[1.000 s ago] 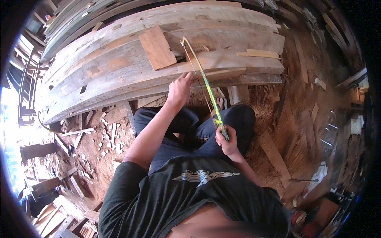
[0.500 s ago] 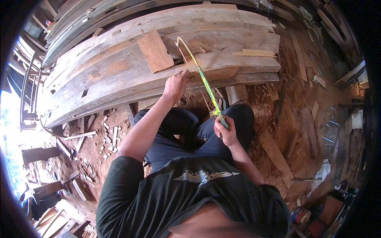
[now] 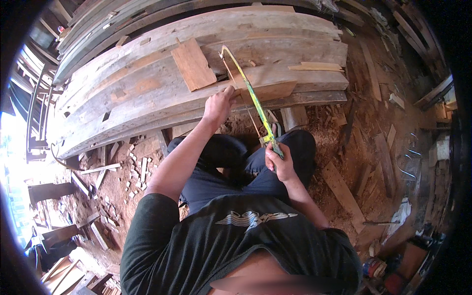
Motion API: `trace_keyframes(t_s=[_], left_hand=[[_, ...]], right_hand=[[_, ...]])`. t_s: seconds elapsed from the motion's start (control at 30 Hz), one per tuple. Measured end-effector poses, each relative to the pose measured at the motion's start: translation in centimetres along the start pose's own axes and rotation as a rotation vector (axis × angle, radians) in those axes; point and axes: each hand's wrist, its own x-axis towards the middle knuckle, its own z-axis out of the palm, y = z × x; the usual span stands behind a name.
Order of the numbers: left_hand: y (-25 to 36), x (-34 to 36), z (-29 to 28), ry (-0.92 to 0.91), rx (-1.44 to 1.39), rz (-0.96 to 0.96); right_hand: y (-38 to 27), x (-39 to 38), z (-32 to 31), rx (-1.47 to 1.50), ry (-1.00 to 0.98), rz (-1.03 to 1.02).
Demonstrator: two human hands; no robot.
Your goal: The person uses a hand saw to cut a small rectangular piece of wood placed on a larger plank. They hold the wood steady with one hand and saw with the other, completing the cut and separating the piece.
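Note:
My right hand [image 3: 280,162] is closed around the handle of a hacksaw [image 3: 253,93] with a yellow-green bowed frame. The saw slants up and away from me, its far end over the workbench. Its thin blade crosses a brown wooden board [image 3: 275,91] at the bench's front edge. Just left of the blade, my left hand [image 3: 219,105] is closed at this board, fingertips on its top; the thumb is partly hidden. Beyond that hand, a flat reddish-brown wood piece [image 3: 193,65] with a short narrow tab lies on the workbench [image 3: 130,78].
Thin pale strips [image 3: 314,66] lie on the bench's right part. Small offcuts [image 3: 135,169] are scattered on the dirt floor at left. Longer planks [image 3: 342,194] lie at right among sawdust. Stacked boards [image 3: 113,32] run behind the bench. My bent knees are beneath its front edge.
Both hands keep their grips and nearly the same places. The saw has shifted very slightly.

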Motion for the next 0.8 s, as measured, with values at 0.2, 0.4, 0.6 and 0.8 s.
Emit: trace_keyframes(t_s=[0.2,0.4,0.6,0.8], left_hand=[[0.5,-1.3,1.2,0.042,0.012,0.000],[0.8,-1.4,1.3,0.072,0.003,-0.022],[0.3,-1.8,1.2,0.067,-0.028,0.054],[0.3,-1.3,1.4,0.043,0.013,-0.008]], right_hand=[[0.9,-2.9,1.8,-0.168,0.072,-0.048],[0.9,-3.2,1.8,-0.147,0.125,-0.029],[1.7,-2.1,1.5,-0.040,0.081,-0.067],[2.1,2.4,0.0,-0.152,0.013,-0.114]])
